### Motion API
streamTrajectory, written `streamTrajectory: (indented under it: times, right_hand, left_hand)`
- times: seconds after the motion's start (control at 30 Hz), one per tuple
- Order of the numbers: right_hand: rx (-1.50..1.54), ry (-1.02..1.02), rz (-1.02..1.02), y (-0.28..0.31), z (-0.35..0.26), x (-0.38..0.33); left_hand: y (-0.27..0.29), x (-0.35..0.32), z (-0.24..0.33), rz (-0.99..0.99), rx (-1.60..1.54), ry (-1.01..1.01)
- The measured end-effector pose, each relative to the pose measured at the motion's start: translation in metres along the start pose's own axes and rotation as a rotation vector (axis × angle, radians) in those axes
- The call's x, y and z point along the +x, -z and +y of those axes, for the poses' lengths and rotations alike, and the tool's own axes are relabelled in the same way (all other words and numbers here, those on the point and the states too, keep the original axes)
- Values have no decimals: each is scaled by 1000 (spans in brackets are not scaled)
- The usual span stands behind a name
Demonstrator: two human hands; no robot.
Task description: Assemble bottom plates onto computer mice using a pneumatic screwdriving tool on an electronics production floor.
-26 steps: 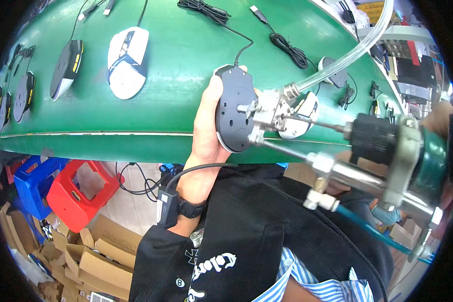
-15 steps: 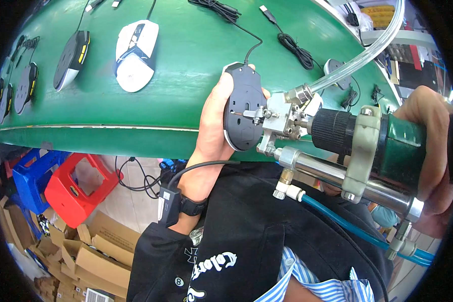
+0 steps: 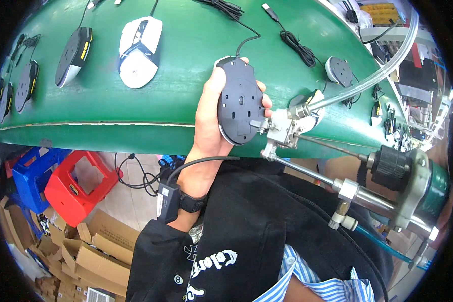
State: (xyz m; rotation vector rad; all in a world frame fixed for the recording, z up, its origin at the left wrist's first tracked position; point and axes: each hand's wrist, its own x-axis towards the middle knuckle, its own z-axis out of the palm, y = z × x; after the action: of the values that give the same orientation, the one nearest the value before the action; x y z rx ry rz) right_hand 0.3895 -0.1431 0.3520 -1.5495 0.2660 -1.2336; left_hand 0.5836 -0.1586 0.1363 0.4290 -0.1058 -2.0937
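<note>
My left hand holds a wired computer mouse upside down over the green table's near edge. Its dark base faces up, and my thumb and fingers wrap its sides. A pneumatic screwdriver with a metal feed head, black collar and green body slants in from the right. The tip of the head overlaps the mouse's lower right edge; whether it touches cannot be told. At the dim right rim, my right hand is around the screwdriver's body, with its fingers mostly hidden. A thin rod shows between head and collar.
On the green table lie a white mouse, several dark upturned mice and a coiled cable. A clear hose and a blue hose run to the tool. Red and blue stools and cardboard boxes stand lower left.
The screwdriver's body has moved right and down, stretching away from its head and baring the rod. The mouse has shifted slightly left and turned its base more toward view.
</note>
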Motion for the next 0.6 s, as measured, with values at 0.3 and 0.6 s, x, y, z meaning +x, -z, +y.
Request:
streamTrajectory:
  times: [0.3,0.6]
  right_hand:
    - [135,96,11,16,3,-34]
    - [234,249,8,21,21,-52]
  left_hand:
    - [10,-1,-2,-26,-21,-41]
    - [11,0,-3,-28,-6,-35]
